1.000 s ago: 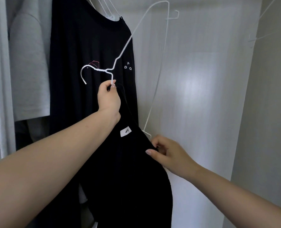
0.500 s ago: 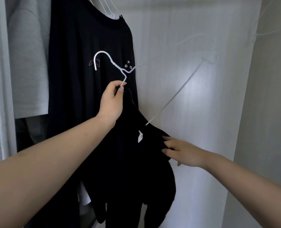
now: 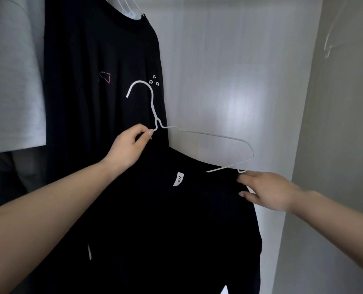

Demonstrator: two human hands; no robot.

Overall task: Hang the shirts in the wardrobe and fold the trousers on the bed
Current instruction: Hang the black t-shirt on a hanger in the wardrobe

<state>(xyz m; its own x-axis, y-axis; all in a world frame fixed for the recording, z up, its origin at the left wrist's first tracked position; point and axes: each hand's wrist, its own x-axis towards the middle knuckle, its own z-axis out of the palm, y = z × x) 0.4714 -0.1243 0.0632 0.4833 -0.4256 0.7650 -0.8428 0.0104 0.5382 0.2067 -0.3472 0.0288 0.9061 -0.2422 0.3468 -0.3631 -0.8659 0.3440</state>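
Note:
A black shirt (image 3: 176, 219) with a small white neck label hangs partly on a white wire hanger (image 3: 199, 134), held up in front of the open wardrobe. My left hand (image 3: 129, 147) pinches the hanger just below its hook, together with the shirt's collar. My right hand (image 3: 267, 189) grips the shirt's fabric at the shoulder, right under the hanger's bare right end. The hanger's right arm stands above the cloth, outside the shirt. Neither trousers nor bed are in view.
A black printed T-shirt (image 3: 104, 81) and a grey T-shirt (image 3: 12, 81) hang at the left of the wardrobe. The white back panel (image 3: 240, 92) and right side wall (image 3: 335, 145) enclose open space to the right. A blurred empty hanger (image 3: 329, 41) hangs at the upper right.
The hanger has swung from steeply tilted to nearly level, hook now upright. My left hand moved right and down a little; my right hand pulled the shirt's shoulder out to the right.

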